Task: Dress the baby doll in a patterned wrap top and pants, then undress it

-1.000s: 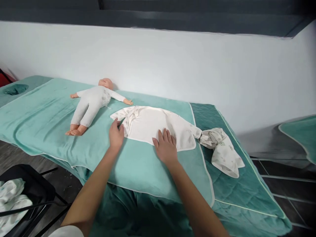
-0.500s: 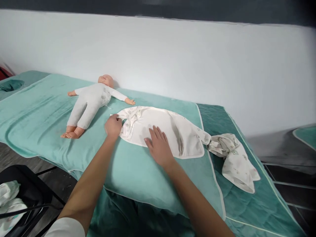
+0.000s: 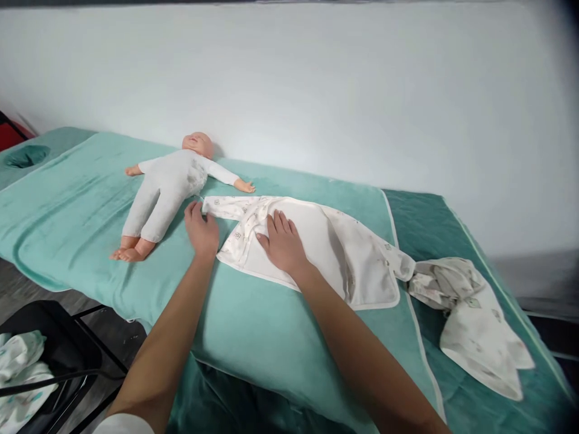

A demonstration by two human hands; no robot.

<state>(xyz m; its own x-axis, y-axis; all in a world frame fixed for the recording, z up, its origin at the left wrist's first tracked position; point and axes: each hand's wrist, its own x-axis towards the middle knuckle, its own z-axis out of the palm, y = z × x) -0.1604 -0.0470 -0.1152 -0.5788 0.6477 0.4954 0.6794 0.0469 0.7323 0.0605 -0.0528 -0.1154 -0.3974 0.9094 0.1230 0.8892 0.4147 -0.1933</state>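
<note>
Sleeve [image 3: 226, 207] nearest the doll: bunched one second earlier, now drawn out straight toward the doll. Right hand [image 3: 284, 244] has shifted along the cloth toward that sleeve; it lies flat, palm down, fingers extended and close together, gripping nothing. Left hand [image 3: 202, 232] is at the sleeve's cuff, fingers bent; cannot tell whether the cuff is pinched or only touched.

White cotton infant top with small printed figures [image 3: 319, 241]: spread on a pale-teal plush blanket with white edging [image 3: 253, 325], its other sleeve reaching past that edging. Crumpled off-white printed cloth [image 3: 474, 316] lies at this far cuff, on a dark-teal quilted cover [image 3: 416, 211].

Baby doll in a white bodysuit [image 3: 169, 175]: on its back, arms spread, just beyond the left hand.
</note>
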